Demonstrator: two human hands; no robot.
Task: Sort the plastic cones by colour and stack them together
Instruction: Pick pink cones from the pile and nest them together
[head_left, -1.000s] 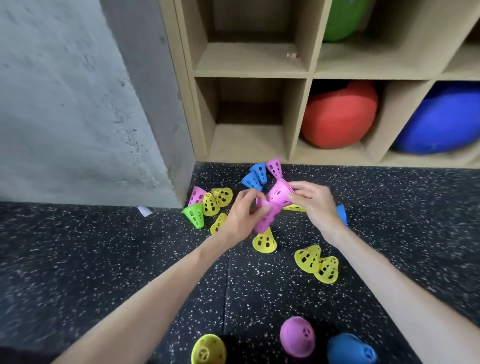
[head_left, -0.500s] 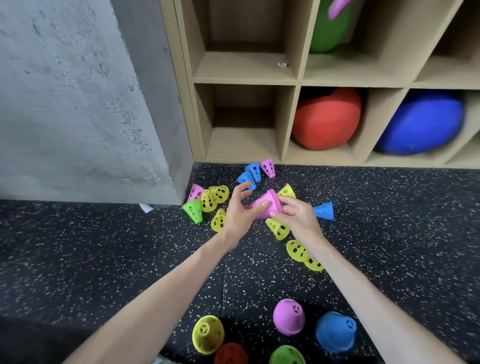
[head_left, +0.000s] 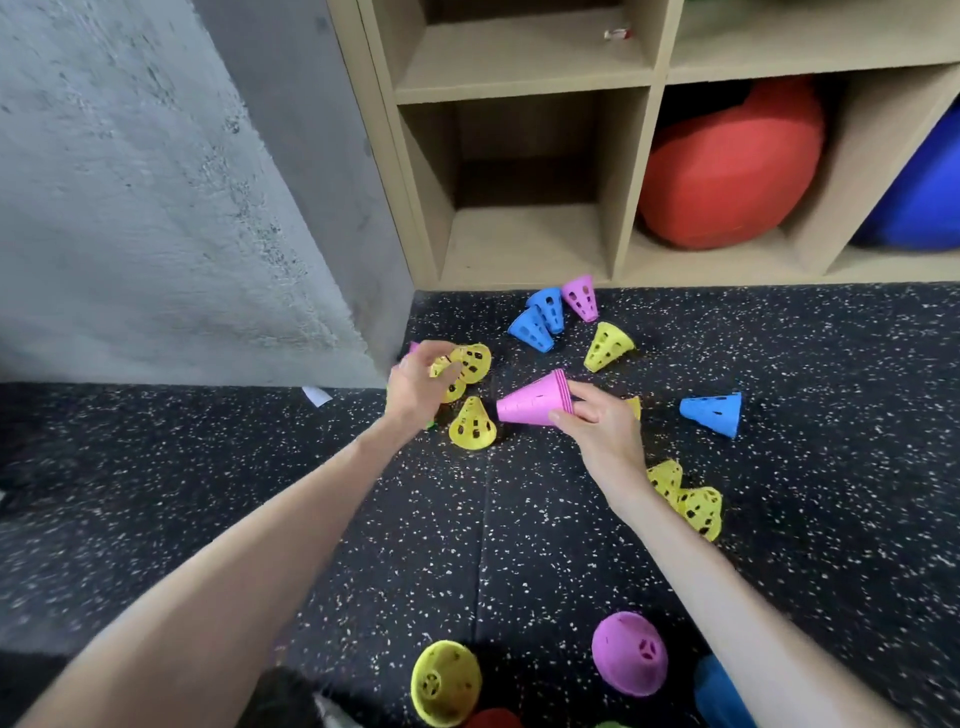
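Pink cone stack (head_left: 535, 402) in right hand (head_left: 597, 421)

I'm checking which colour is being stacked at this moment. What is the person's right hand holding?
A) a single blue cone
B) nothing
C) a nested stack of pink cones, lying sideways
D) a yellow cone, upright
C: the right hand grips the wide end of the stack of pink cones, whose layered rims show and whose narrow tip points toward the left hand; the lone blue cone lies untouched on the floor.
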